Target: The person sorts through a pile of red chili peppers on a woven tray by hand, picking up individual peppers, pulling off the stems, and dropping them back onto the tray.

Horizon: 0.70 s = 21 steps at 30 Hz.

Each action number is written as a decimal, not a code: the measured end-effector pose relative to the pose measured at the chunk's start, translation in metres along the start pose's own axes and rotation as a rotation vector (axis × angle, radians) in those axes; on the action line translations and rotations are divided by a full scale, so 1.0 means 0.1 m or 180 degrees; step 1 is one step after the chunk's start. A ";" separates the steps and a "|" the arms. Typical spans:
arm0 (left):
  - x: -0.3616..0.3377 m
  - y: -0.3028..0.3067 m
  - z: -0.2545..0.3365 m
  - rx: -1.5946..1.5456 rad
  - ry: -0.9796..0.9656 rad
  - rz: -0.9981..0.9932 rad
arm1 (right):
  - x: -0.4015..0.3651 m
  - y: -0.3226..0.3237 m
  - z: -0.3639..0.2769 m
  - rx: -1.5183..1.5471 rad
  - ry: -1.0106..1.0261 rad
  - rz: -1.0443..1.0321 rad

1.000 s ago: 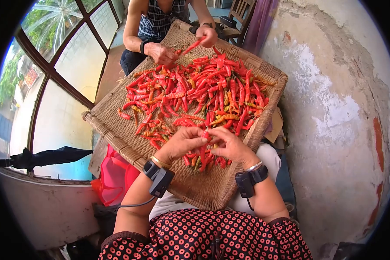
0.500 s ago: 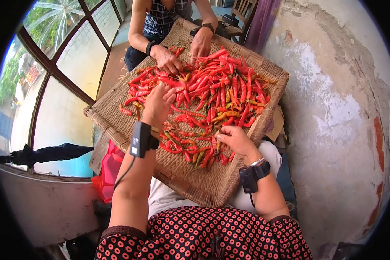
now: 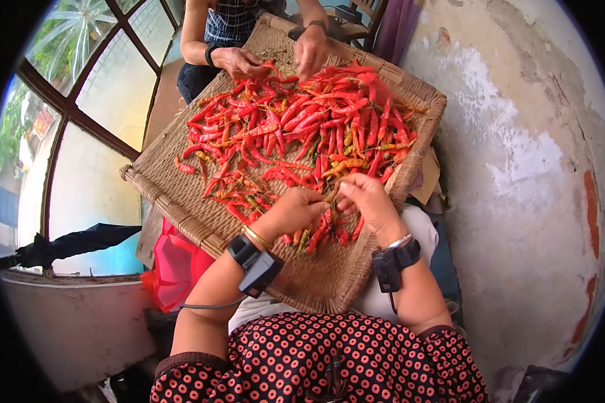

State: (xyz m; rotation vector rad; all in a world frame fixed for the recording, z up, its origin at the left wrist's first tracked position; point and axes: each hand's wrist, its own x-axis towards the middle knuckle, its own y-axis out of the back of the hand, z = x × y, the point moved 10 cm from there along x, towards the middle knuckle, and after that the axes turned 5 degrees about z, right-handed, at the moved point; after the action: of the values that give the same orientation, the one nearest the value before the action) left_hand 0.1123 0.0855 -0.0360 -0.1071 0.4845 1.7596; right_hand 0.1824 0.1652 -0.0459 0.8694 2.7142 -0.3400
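Note:
My left hand (image 3: 293, 213) and my right hand (image 3: 370, 203) meet above the near part of a woven tray (image 3: 269, 282). Pinched between their fingertips is a small brownish chili pepper (image 3: 332, 192), partly covered by the fingers. Below and beside my hands lies a small group of red and greenish chili peppers (image 3: 316, 235). Beyond them a large heap of red chili peppers (image 3: 302, 121) spreads across the tray, with a few yellowish ones mixed in.
Across the tray, another person's hands (image 3: 242, 64) work at the far edge of the heap. A rough wall (image 3: 511, 168) stands to the right. At the left are a framed window (image 3: 107, 87), a folded dark umbrella (image 3: 81, 243) and a red plastic bag (image 3: 175, 258).
My left hand has come from above the heap, where it was open, back to my right hand and closed. The other person's hands have shifted; one now lifts a red chili pepper.

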 end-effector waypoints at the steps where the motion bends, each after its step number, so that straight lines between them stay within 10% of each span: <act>1: -0.02 0.08 -0.03 -0.0033 0.0196 0.0013 | 0.01 0.07 -0.01 0.0401 0.0020 0.0138; 9: 0.12 1.29 0.04 -0.2586 -0.0528 0.1801 | 0.05 0.15 -0.01 0.1162 -0.0047 0.0125; 12: 0.15 0.96 -0.17 -0.1190 0.0094 0.1529 | 0.07 0.21 0.01 0.1487 -0.0066 0.0171; 17: 0.22 0.26 0.09 0.3041 -0.1350 0.1114 | 0.08 0.22 0.00 0.1849 -0.0043 0.0070; 21: 0.15 -0.13 0.25 0.2869 -0.1742 0.0443 | 0.06 0.26 -0.03 0.1979 0.0097 0.0117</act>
State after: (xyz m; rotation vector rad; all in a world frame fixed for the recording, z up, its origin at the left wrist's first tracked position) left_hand 0.1255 0.1110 -0.0216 1.0299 0.8336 1.4660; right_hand 0.1928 0.1903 -0.0488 1.0692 2.6361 -1.2101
